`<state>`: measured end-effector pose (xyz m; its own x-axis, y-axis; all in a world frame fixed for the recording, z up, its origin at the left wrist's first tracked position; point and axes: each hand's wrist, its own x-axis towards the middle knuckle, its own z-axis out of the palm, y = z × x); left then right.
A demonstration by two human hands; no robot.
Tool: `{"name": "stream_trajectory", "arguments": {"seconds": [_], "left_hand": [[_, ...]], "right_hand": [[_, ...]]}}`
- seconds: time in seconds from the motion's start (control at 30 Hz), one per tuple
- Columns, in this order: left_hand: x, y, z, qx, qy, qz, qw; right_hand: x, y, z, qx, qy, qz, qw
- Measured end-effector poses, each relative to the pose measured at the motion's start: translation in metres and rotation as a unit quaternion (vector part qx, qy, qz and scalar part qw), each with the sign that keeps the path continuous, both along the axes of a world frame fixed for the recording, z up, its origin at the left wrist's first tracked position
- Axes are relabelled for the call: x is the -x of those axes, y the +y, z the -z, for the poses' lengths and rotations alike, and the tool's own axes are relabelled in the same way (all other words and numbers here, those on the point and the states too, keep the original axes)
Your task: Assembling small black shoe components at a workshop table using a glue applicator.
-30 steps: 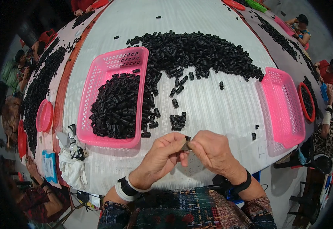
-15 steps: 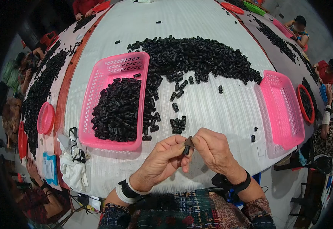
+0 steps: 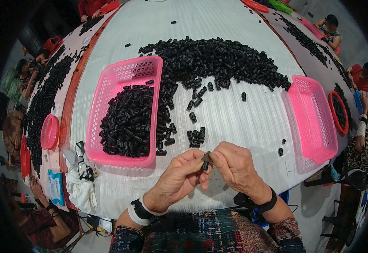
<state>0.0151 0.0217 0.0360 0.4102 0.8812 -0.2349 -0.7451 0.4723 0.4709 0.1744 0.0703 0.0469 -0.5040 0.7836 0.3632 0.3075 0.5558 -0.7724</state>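
Close to the table's near edge, my left hand (image 3: 172, 180) pinches a small black cylindrical plastic piece (image 3: 205, 167) between thumb and fingers. My right hand (image 3: 239, 168) is closed beside it, thumb and finger gripping a thin, flat grey-brown blade-like piece (image 3: 207, 157) that touches the top of the black piece. Just beyond my fingers lies a little cluster of similar black pieces (image 3: 197, 136). To the left stands a pink perforated basket (image 3: 92, 141), partly filled with black pieces (image 3: 129, 122). A big heap of them (image 3: 217, 59) spreads across the table beyond.
At the right stands a second pink basket (image 3: 308, 122) with no pieces visible in it. White cloth (image 3: 82, 192) and eyeglasses (image 3: 84, 166) lie at the left edge, near a blue-and-white packet (image 3: 55, 187). Other people sit along both sides, with more black heaps (image 3: 44, 99).
Both hands stay almost in place, with the blade-like piece tilted slightly differently against the black piece. The whole view has shifted a little. A person at the far left has moved their arms.
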Motion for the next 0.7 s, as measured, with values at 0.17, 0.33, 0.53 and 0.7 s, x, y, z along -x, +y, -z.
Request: {"name": "stream_trajectory", "arguments": {"seconds": [0.17, 0.33, 0.53, 0.7], "left_hand": [[0.0, 0.002, 0.007, 0.017, 0.02, -0.014, 1.0], [-0.001, 0.004, 0.011, 0.035, 0.016, -0.019, 0.999], [0.001, 0.003, 0.002, 0.02, -0.007, -0.014, 1.0], [-0.001, -0.002, 0.0, 0.005, 0.001, -0.009, 1.0]], "right_hand": [[0.0, 0.001, 0.001, -0.044, -0.043, 0.012, 0.998], [-0.001, -0.003, 0.005, -0.025, -0.063, 0.013, 0.998], [-0.003, 0.0, -0.011, 0.063, 0.048, 0.011, 0.997], [-0.002, -0.001, -0.009, -0.016, 0.008, 0.011, 1.0]]}}
